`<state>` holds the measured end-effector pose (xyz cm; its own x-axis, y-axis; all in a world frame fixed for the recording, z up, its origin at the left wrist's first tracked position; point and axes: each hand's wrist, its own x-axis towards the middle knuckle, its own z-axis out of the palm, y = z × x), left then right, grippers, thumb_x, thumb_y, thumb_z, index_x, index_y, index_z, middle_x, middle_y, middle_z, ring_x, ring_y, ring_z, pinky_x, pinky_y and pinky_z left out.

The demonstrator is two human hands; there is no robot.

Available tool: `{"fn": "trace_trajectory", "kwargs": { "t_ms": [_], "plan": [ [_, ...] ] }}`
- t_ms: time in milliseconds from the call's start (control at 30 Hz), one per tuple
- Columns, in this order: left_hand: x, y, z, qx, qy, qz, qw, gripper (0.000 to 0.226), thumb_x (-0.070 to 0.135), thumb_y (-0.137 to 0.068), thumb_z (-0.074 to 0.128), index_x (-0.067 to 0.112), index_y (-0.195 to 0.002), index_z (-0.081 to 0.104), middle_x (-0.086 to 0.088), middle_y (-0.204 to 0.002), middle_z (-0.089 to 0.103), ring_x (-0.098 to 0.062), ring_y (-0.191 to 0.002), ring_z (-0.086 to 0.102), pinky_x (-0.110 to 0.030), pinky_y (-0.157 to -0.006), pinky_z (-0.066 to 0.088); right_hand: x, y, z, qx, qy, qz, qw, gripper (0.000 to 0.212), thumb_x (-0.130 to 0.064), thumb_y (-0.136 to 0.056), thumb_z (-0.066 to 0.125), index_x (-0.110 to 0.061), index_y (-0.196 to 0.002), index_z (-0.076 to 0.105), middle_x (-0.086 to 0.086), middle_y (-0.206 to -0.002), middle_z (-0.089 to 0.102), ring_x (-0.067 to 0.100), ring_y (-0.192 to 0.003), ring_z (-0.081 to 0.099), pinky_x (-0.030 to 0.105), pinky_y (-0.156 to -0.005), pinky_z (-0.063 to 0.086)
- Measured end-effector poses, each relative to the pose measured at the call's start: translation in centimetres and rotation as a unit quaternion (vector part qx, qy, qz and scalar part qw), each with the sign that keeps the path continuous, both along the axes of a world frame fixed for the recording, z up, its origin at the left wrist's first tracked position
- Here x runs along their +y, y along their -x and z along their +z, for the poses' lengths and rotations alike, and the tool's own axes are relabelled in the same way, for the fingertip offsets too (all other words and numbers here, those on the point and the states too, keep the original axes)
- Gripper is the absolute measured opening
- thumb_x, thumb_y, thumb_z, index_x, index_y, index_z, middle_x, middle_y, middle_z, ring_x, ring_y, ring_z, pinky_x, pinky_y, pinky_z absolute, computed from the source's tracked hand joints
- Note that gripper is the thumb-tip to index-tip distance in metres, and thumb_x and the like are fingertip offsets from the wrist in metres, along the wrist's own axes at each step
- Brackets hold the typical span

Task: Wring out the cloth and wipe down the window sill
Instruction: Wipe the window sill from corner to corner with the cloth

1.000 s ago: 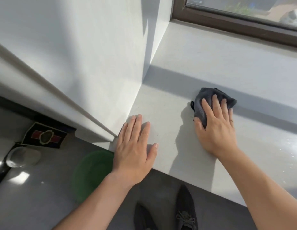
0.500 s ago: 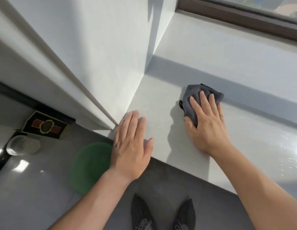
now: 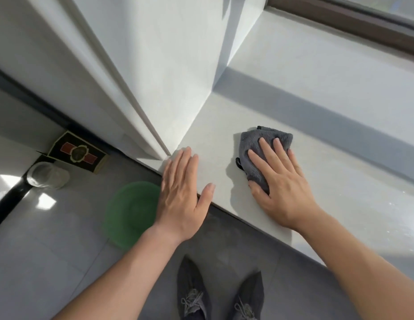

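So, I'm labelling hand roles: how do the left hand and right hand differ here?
The left hand rests bare on the window sill; the right hand presses a grey cloth onto it. The left hand sits at the sill's near edge, beside the wall; the right hand lies farther in. Both are palm down with straight fingers.

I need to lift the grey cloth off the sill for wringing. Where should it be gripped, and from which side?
Probably from above: the cloth lies bunched on the window sill under the flat right hand. Curl its fingers over the thick far fold, with the thumb closing in from the near left edge, where the cloth bulges free.
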<state>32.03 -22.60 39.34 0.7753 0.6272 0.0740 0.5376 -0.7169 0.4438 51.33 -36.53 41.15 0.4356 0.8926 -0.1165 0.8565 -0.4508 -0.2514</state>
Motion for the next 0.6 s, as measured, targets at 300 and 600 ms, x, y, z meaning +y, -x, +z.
{"fn": "trace_trajectory", "kwargs": {
  "t_ms": [300, 600],
  "plan": [
    [-3.6, -2.6, 1.1, 0.068, -0.015, 0.098, 0.993, 0.069, 0.052, -0.097, 0.024, 0.006, -0.149, 0.026, -0.020, -0.165, 0.009, -0.029, -0.153, -0.005, -0.049, -0.123, -0.008, 2.8, -4.4, 0.4, 0.006, -0.002, 0.164, 0.986, 0.070, -0.055, -0.090, 0.031, -0.030, -0.156, 0.027, -0.004, -0.167, 0.012, 0.021, -0.154, 0.001, 0.038, -0.124, -0.004],
    [-14.4, -10.3, 2.4, 0.101, 0.009, 0.231, 0.968, 0.065, 0.048, -0.097, 0.028, 0.012, -0.151, 0.025, -0.020, -0.166, 0.001, -0.030, -0.153, -0.008, -0.053, -0.121, -0.012, 4.7, -11.5, 1.5, 0.022, -0.002, 0.105, 0.994, 0.062, -0.045, -0.098, 0.041, -0.030, -0.156, 0.025, 0.001, -0.168, 0.008, 0.025, -0.154, -0.005, 0.043, -0.124, -0.005]
  ]
}}
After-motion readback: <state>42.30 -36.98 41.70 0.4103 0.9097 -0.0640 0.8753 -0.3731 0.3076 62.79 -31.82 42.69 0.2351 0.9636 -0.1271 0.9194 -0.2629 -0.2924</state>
